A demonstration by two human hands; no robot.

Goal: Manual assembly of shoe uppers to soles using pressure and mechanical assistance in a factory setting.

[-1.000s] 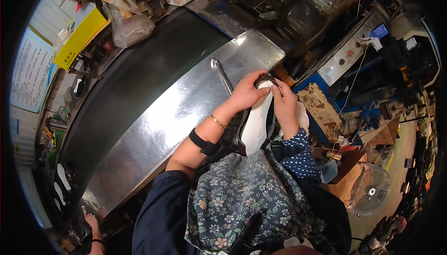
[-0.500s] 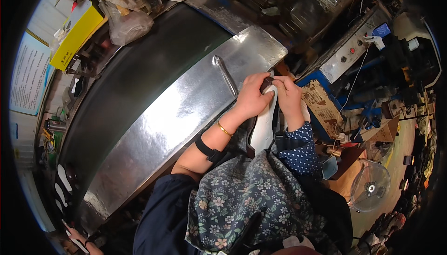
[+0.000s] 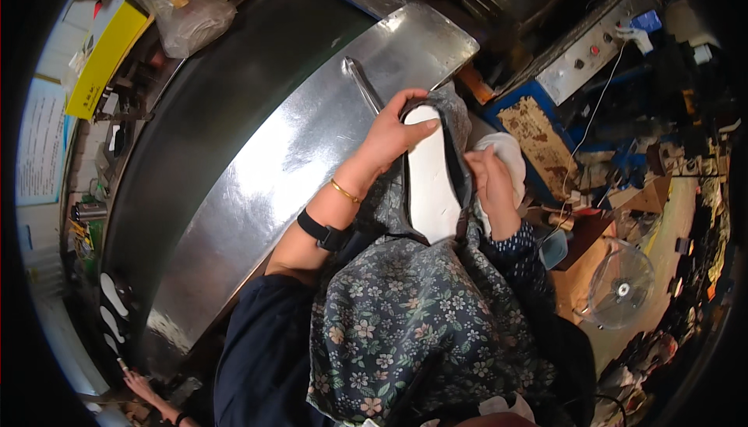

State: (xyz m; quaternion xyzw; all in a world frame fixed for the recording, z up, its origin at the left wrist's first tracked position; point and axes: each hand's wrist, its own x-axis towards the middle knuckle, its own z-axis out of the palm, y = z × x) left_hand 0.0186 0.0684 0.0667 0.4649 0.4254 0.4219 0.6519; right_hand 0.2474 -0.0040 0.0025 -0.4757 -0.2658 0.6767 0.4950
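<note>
A dark shoe upper [image 3: 455, 154] with a white insole [image 3: 431, 181] facing up lies lengthwise over my lap. My left hand [image 3: 399, 132] is closed round its far end, thumb on the white insole and fingers over the dark rim. Just right of the shoe is my right hand [image 3: 494, 185], its fingers loosely extended and nothing visible in them. Contact with the shoe's side cannot be made out. Partly behind the right hand shows a white rounded piece [image 3: 510, 158]. Floral apron cloth [image 3: 389, 302] covers my lap under the shoe's near end.
A shiny metal plate [image 3: 257, 162] runs along a dark belt [image 3: 202, 92] on my left, with a metal hand tool [image 3: 361, 84] on it. More white insoles [image 3: 114, 294] and another person's hand [image 3: 139, 384] are at lower left. A control panel [image 3: 584, 57] stands at right.
My right hand has left the shoe's far end and moved down to its right side. The shoe has turned so its white insole shows more fully; my left hand still grips it.
</note>
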